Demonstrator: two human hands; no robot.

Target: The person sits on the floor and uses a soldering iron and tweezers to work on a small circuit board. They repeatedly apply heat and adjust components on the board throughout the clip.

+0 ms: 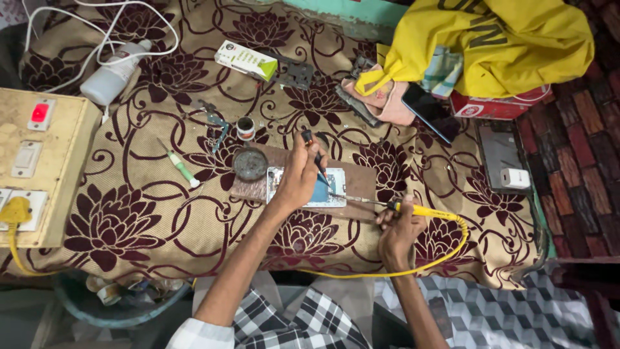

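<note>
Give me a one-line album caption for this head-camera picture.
Left hand steadies an opened phone with a small tool while the right hand brings a yellow soldering iron to it.

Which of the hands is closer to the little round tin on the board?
The left hand. It sits just right of the round tin, while the right hand is farther right, lower down, holding the yellow soldering iron.

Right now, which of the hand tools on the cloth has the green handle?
The small screwdriver lying alone left of the wooden board. The soldering iron in the right hand is yellow; the left hand holds a dark tool.
</note>
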